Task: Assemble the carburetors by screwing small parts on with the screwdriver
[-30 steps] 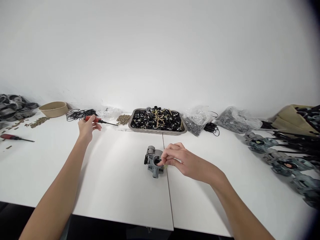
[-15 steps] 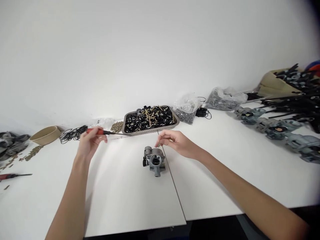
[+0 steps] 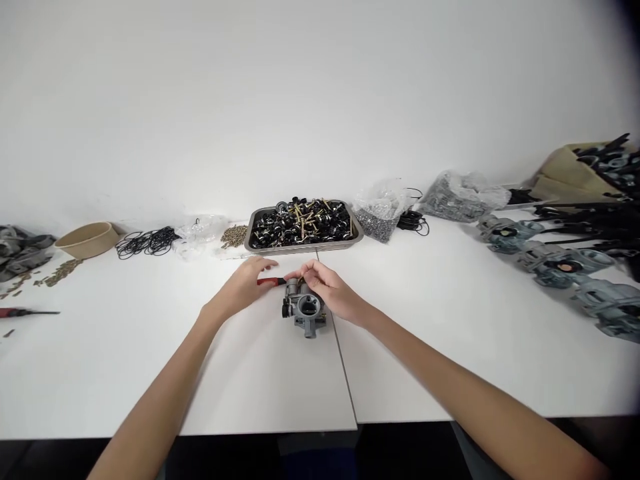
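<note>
The left hand (image 3: pixel 245 285) gripped a red-handled screwdriver (image 3: pixel 270 281) with its tip at the grey carburetor body (image 3: pixel 304 312) mid-table, the right hand (image 3: pixel 327 288) pinching a small part there, apparently not yet driven home

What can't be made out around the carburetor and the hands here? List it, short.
- Head view: the tip of the red-handled screwdriver is hidden behind the right hand.
- Whatever the right hand's fingers pinch is too small to tell.
- The carburetor is partly covered on its right side by that hand.
- The screwdriver handle is largely covered by the left hand.
</note>
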Demonstrator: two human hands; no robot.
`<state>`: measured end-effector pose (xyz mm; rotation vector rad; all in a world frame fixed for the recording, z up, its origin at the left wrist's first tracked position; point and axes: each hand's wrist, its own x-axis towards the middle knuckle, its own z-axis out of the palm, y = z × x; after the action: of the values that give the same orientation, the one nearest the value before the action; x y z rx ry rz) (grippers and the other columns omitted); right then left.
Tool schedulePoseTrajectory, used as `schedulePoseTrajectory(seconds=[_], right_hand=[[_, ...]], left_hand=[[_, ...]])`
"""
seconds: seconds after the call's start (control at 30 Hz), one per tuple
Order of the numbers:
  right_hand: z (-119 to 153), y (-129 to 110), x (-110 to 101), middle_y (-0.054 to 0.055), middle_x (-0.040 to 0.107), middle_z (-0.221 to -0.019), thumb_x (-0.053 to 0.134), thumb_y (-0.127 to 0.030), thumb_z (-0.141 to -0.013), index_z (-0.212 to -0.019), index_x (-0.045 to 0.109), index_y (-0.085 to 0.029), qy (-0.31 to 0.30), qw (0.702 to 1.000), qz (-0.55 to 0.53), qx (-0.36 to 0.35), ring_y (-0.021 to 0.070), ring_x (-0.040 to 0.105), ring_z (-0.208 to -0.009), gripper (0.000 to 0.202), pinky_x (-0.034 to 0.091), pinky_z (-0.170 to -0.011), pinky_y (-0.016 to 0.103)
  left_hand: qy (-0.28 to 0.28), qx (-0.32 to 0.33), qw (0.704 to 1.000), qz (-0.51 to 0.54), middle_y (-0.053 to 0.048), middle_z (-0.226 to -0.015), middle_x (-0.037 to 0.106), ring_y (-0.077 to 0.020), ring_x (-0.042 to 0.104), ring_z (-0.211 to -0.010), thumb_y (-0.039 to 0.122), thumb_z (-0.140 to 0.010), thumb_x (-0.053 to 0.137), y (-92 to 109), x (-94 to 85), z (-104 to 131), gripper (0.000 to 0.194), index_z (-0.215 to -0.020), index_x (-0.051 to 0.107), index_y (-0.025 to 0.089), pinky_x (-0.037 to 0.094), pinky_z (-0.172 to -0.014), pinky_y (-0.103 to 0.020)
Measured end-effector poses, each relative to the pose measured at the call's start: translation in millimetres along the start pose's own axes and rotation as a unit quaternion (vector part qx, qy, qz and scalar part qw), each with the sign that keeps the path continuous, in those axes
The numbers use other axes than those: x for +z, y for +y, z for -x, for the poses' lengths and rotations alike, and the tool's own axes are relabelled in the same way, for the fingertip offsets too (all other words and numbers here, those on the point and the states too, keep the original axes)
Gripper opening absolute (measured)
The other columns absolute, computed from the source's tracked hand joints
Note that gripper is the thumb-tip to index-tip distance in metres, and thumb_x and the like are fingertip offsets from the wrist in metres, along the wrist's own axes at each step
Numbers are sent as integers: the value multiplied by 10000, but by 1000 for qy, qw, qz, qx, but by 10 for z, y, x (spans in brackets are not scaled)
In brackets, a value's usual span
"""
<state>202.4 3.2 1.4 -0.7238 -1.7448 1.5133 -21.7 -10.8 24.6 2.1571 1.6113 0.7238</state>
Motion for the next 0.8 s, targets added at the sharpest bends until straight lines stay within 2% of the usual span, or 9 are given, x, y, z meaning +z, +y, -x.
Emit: schedulePoseTrajectory(seconds=[0.03,0.13,0.23,0.3,0.4,0.53,0.67,0.8], right_hand=[[-10,13,16,68,638,-1125,446,-528,-969,-949,472,-222,4,1000,5,-3,193,553,-939,308,428,-827,345],[-17,52,62,59,627,-1103,414,-512,-984,-956,485,-218,23,1000,16,-5,186,540,-912,304,416,-820,340],[12,65,95,49,616,-1076,398,-492,-994,-960,488,-217,40,999,27,-2,177,521,-879,292,401,-814,333],[35,57,109,49,613,-1061,405,-496,-991,-968,491,-216,36,999,24,-2,178,519,-874,294,399,-813,333],[51,37,126,54,612,-1041,409,-507,-988,-965,501,-214,28,999,21,-2,180,516,-869,308,398,-815,338],[43,26,149,53,614,-1026,411,-479,-996,-952,499,-214,23,1000,18,-6,177,518,-874,283,397,-819,338],[31,34,160,47,616,-1015,415,-484,-994,-928,477,-214,24,1000,2,0,172,519,-870,284,396,-817,333],[28,42,154,43,602,-1005,398,-521,-991,-952,494,-213,19,1000,-3,4,168,512,-840,325,398,-781,325]], left_hand=[[34,-15,999,1,-86,-1090,655,-240,599,-1002,333,-836,602,102,-32,93,307,-1120,639,223,495,-825,-378],[109,-62,990,58,-41,-908,660,-189,612,-807,358,-862,580,438,-37,468,281,-1118,608,246,496,-708,-321],[94,-100,980,144,-36,-919,655,-165,615,-741,397,-847,616,687,143,810,324,-1143,587,271,501,-652,-285],[83,-131,969,193,-42,-948,659,-167,625,-752,397,-843,624,758,317,919,319,-1137,593,279,508,-652,-280],[98,-167,944,268,-42,-883,667,-179,632,-752,389,-838,627,755,528,917,270,-1078,634,264,517,-671,-293],[144,-191,916,323,-36,-812,664,-170,609,-685,380,-833,626,717,622,854,225,-1005,667,242,524,-694,-313],[146,-182,936,265,-37,-882,671,-177,604,-728,361,-852,594,755,613,854,189,-997,674,268,502,-702,-314],[145,-156,953,215,-32,-815,660,-183,584,-690,349,-865,564,737,564,876,171,-975,677,283,469,-659,-304]])
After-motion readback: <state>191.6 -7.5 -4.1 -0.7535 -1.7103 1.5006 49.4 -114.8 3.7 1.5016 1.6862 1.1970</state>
